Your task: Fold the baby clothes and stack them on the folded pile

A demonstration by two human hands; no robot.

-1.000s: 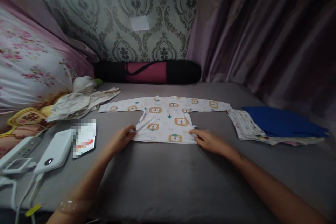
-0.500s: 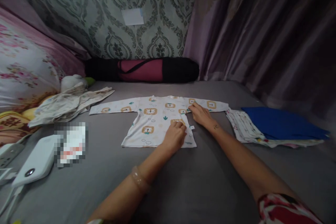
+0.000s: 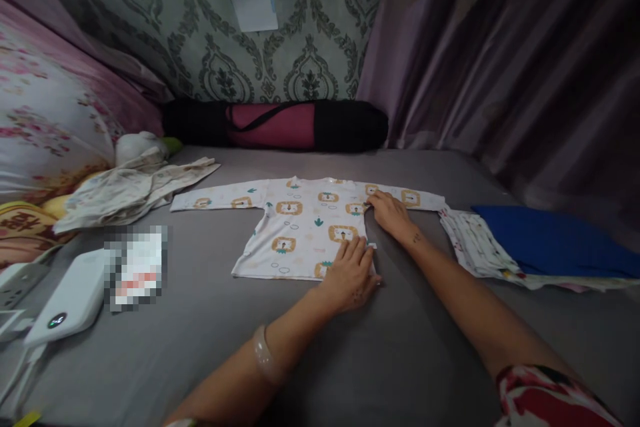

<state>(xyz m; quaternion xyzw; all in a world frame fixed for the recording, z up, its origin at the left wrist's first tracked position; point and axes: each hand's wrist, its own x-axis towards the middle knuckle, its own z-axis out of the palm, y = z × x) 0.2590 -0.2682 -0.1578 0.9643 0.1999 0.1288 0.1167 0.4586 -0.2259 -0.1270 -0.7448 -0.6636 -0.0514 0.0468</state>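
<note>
Head cam: I see the shirt with sleeves running sideways; left hand flat, fingers spread on the hem, right hand at the armpit, grip unclear.

Left hand, right hand (both palm-down)

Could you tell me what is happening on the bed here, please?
A person has a small printed shirt spread flat on the grey bed. The left hand lies flat on its near right corner; the right hand touches the sleeve base above it. A folded pile lies to the right.
</note>
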